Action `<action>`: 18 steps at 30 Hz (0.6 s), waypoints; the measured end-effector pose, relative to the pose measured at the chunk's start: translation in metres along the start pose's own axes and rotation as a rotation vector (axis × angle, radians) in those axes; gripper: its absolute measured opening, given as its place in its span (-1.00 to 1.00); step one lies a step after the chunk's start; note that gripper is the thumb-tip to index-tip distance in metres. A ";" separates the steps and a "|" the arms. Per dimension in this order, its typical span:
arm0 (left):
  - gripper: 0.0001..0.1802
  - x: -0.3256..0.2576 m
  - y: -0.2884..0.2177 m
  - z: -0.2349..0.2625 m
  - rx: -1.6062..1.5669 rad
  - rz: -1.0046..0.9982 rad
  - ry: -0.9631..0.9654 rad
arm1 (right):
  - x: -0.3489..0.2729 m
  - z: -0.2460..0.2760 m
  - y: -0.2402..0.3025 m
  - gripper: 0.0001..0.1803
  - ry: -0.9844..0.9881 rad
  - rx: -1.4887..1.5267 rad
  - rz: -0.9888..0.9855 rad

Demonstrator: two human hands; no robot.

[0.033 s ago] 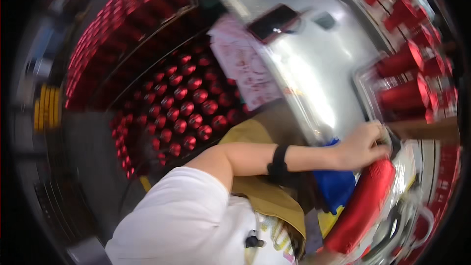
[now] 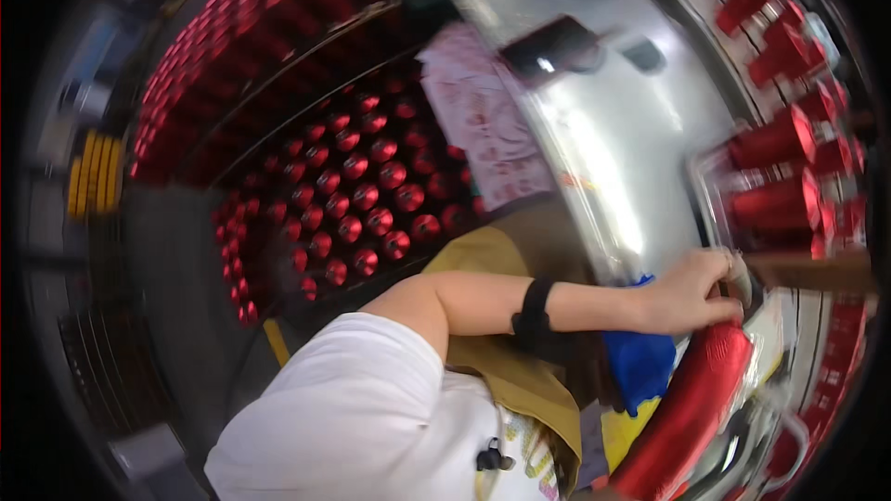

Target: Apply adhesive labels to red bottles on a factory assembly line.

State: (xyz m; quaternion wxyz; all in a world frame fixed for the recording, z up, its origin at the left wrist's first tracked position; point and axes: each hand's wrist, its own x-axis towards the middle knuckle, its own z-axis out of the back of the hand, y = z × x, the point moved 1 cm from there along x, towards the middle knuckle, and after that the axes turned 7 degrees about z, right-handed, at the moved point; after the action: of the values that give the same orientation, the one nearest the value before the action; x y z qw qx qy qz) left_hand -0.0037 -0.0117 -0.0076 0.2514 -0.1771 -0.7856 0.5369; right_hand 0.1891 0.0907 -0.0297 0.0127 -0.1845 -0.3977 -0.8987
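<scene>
Racks of red yarn cones (image 2: 362, 195) fill the left. At lower right lies one long red yarn bobbin (image 2: 687, 408); the left hand (image 2: 691, 292) grasps its upper end, fingers (image 2: 733, 269) curled round. Grip firmly, guiding it straight. The right hand is unseen.

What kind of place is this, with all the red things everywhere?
Probably a yarn or thread factory. Racks hold many red spools, more red spools sit on a shiny metal machine, and a hand grips a long red bobbin.
</scene>
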 end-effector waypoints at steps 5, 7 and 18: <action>-0.83 -0.047 -0.051 0.079 -0.122 0.041 0.171 | 0.056 -0.041 0.028 0.01 0.151 0.330 -0.118; -0.82 -0.068 -0.078 0.130 0.090 0.001 0.261 | 0.070 -0.055 0.044 -0.02 0.177 0.414 -0.202; -0.80 -0.435 -0.172 0.423 0.901 0.175 -1.583 | 0.122 -0.178 0.053 0.12 0.381 -0.664 0.238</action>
State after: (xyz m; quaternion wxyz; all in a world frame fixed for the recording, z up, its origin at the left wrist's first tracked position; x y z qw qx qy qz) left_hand 0.0997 -0.6318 -0.0619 -0.3569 0.2988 -0.4283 0.7745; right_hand 0.0272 -0.0582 -0.0602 0.1300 -0.0532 -0.0520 -0.9887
